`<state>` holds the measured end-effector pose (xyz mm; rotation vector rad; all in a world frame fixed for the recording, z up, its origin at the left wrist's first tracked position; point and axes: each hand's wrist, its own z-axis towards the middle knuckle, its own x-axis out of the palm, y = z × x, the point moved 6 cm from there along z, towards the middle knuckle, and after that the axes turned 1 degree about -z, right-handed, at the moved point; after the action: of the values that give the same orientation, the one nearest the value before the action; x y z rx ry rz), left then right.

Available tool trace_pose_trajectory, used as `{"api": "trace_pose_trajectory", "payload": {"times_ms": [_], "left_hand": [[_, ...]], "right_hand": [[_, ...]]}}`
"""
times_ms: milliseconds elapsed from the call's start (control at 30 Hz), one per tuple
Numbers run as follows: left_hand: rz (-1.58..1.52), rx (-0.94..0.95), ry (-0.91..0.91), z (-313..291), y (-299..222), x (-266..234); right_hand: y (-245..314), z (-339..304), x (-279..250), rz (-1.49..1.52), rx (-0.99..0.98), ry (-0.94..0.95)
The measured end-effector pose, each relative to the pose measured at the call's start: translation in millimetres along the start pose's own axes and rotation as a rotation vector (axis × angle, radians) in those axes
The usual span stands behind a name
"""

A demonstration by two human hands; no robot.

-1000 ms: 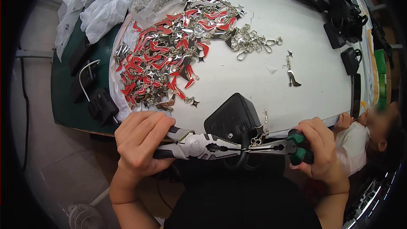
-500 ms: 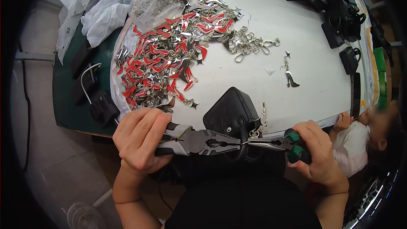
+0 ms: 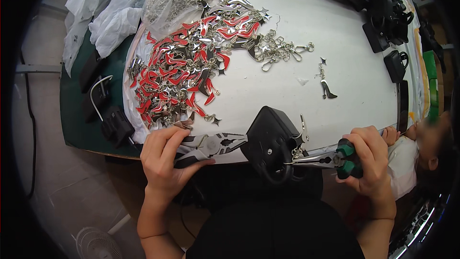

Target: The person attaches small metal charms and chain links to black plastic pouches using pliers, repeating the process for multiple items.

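At the bench [image 3: 364, 100], left grip [image 3: 165, 163] is holding grey pliers [image 3: 210, 146], right grip [image 3: 368, 163] green pliers [image 3: 329, 159], a white bag [image 3: 80, 12] showing small marks [image 3: 74, 37].

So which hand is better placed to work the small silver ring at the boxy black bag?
Probably the right hand: its green-handled pliers reach the ring, while the left hand, with grey-and-black pliers, is across the bag.

Plain black garment [image 3: 270, 228], bare forearms [image 3: 157, 211]
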<state>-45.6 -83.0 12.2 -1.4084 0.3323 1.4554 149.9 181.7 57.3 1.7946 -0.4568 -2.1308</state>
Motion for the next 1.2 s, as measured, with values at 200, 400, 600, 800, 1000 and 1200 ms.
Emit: {"api": "trace_pose_trajectory", "payload": {"times_ms": [200, 400, 600, 800, 1000, 1200], "left_hand": [[0.188, 0.030, 0.018, -0.9, -14.7, 21.3], [-0.341, 0.033, 0.107, 24.0, -24.8, 11.0], [-0.850, 0.209, 0.199, 53.8, -66.9, 26.3], [-1.237, -0.117, 0.382, 36.2, -60.9, 45.1], [-1.718, -0.563, 0.460, 18.1, -67.4, 47.7], [-1.681, -0.641, 0.515, 18.2, -69.6, 40.6]], "right_hand": [[-8.3, -1.2, 3.0, 0.065, -0.011, 0.002], [-9.1, -0.4, 10.8, 0.346, 0.053, 0.101], [0.2, 1.4, 16.8, 0.540, 0.085, 0.175], [-26.7, -17.2, 21.7, 0.944, 0.762, 0.087], [-101.0, -17.2, 23.5, 0.005, 0.658, -0.277], [-123.4, -11.7, 34.7, -0.366, 0.657, -0.374]]}}
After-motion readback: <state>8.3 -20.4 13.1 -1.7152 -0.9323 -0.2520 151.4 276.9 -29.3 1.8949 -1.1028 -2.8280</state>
